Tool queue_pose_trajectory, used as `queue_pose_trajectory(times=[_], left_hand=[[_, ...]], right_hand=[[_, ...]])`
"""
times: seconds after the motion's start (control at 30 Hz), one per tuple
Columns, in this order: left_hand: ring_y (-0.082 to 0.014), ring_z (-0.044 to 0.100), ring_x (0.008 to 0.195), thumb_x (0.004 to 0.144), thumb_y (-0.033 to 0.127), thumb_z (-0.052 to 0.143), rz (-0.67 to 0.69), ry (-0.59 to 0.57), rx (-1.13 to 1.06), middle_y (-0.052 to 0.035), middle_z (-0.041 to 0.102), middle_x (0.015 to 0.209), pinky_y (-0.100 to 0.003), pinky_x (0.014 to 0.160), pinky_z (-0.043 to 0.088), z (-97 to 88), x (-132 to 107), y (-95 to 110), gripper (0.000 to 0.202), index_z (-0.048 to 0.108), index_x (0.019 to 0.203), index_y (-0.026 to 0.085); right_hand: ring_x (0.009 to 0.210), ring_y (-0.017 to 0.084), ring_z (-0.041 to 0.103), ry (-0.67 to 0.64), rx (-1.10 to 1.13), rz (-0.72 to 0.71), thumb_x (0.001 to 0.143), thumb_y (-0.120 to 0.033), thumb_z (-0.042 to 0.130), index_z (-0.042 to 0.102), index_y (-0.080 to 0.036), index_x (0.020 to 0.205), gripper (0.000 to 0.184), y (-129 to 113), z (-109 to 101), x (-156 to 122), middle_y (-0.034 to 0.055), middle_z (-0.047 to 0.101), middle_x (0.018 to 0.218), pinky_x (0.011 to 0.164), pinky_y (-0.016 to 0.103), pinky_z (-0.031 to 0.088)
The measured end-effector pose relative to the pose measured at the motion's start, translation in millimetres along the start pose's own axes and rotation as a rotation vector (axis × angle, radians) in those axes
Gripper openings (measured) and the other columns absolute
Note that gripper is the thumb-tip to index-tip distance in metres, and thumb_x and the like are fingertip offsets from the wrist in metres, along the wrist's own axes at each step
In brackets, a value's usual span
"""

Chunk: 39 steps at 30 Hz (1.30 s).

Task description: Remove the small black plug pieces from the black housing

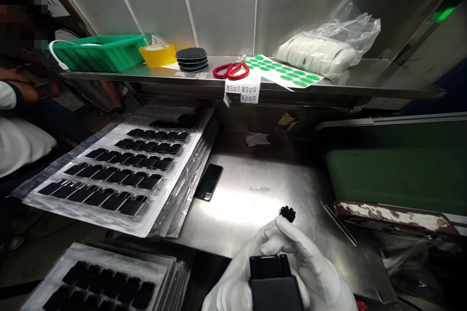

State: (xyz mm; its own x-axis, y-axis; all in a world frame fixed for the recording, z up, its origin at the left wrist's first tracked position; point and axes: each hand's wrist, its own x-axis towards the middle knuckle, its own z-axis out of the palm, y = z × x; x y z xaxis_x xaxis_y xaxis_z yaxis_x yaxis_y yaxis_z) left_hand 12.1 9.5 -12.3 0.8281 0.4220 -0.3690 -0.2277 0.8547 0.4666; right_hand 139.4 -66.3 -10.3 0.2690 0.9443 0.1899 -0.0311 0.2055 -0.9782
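Observation:
Both my hands wear white gloves and meet at the bottom centre, close together. My left hand [231, 279] is closed around a black plastic housing [274, 289], a box with a narrower connector-like end pointing away from me. My right hand [315, 265] curls in from the right, its palm side against the housing. At its fingertips shows a small black plastic part [288, 213] with little knobs along its edge; the fingers cover its near side. A black phone [209, 182] lies on the steel table [251, 228] to the left.
Stacked blister trays [142, 228] with black parts stand left, and another tray stack [160, 265] sits lower. The shelf [175, 77] carries a green bin [98, 56], yellow tape [157, 55], red scissors [231, 70] and green stickers [288, 75]. A green conveyor belt [397, 165] runs right; a person sits far left.

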Motion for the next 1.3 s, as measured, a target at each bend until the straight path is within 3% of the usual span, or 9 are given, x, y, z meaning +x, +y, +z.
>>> queue_pose_trajectory(times=[0.3,0.5,0.7,0.77,0.83,0.97,1.1,1.2,1.3], left_hand=[[-0.0224,0.063,0.099,0.092,0.043,0.057,0.016,-0.034,-0.013,-0.0092,0.063,0.116,-0.043,0.085,0.055,-2.4,2,-13,0.038,0.059,0.118,0.016],[-0.0155,0.065,0.078,0.09,0.044,0.059,0.007,-0.062,-0.052,-0.0045,0.067,0.092,-0.033,0.078,0.053,-3.3,-3,-18,0.035,0.063,0.112,0.017],[-0.0185,0.065,0.08,0.059,0.042,0.089,0.041,-0.169,-0.021,-0.0015,0.065,0.091,-0.032,0.085,0.048,-2.0,3,-11,0.064,0.062,0.112,0.021],[-0.0222,0.065,0.085,0.058,0.048,0.088,0.064,-0.206,0.058,-0.0048,0.065,0.098,-0.037,0.088,0.048,-5.9,5,-3,0.071,0.06,0.118,0.02],[-0.0262,0.064,0.095,0.062,0.046,0.087,0.093,-0.137,0.148,-0.0075,0.065,0.106,-0.042,0.094,0.046,-12.7,6,2,0.077,0.055,0.128,0.022],[-0.026,0.065,0.097,0.067,0.015,0.082,0.015,0.159,0.332,-0.005,0.068,0.1,-0.045,0.095,0.046,-35.6,11,-1,0.082,0.043,0.138,0.028],[-0.0229,0.067,0.094,0.062,0.001,0.074,-0.001,0.226,0.46,-0.0023,0.069,0.096,-0.042,0.095,0.048,-63.9,22,-18,0.077,0.05,0.131,0.026],[-0.0227,0.067,0.092,0.055,-0.005,0.07,-0.008,0.254,0.519,-0.0023,0.069,0.094,-0.038,0.093,0.05,-83.7,28,-27,0.077,0.054,0.126,0.022],[-0.0253,0.067,0.096,0.061,0.005,0.071,0.044,0.374,0.627,-0.0055,0.068,0.098,-0.039,0.092,0.05,-110.9,33,-24,0.073,0.051,0.129,0.019]], right_hand=[[0.105,0.027,0.062,-0.015,-0.065,-0.067,0.089,-0.045,0.056,0.039,-0.037,0.143,0.057,10,-1,-1,0.0073,0.061,0.105,0.098,0.045,0.051],[0.103,0.021,0.061,-0.021,-0.104,-0.07,0.083,-0.021,0.059,0.036,-0.041,0.143,0.067,9,0,-1,0.0035,0.059,0.109,0.091,0.033,0.053],[0.1,0.019,0.063,0.015,-0.13,-0.114,0.087,-0.031,0.059,0.038,-0.038,0.143,0.06,12,3,-1,0.0034,0.061,0.109,0.086,0.028,0.055],[0.1,0.02,0.064,0.028,-0.164,-0.147,0.088,-0.034,0.058,0.036,-0.037,0.144,0.06,18,-1,0,0.0048,0.061,0.111,0.081,0.029,0.058],[0.103,0.023,0.063,0.052,-0.298,-0.197,0.086,-0.032,0.062,0.033,-0.036,0.145,0.066,29,-10,0,0.0057,0.061,0.112,0.084,0.034,0.057],[0.106,0.028,0.06,0.005,-0.64,-0.318,0.086,-0.035,0.063,0.031,-0.027,0.148,0.07,71,-25,0,0.0096,0.063,0.112,0.091,0.048,0.053],[0.104,0.028,0.062,-0.066,-0.686,-0.395,0.09,-0.034,0.056,0.025,-0.024,0.149,0.068,121,-22,-8,0.0111,0.066,0.111,0.084,0.049,0.054],[0.107,0.027,0.063,-0.109,-0.667,-0.368,0.086,-0.033,0.06,0.024,-0.029,0.15,0.074,145,-16,-19,0.008,0.067,0.115,0.087,0.048,0.056],[0.119,0.028,0.06,-0.113,-0.687,-0.229,0.077,-0.026,0.068,0.036,-0.035,0.145,0.076,163,-20,-29,0.005,0.063,0.128,0.101,0.048,0.052]])
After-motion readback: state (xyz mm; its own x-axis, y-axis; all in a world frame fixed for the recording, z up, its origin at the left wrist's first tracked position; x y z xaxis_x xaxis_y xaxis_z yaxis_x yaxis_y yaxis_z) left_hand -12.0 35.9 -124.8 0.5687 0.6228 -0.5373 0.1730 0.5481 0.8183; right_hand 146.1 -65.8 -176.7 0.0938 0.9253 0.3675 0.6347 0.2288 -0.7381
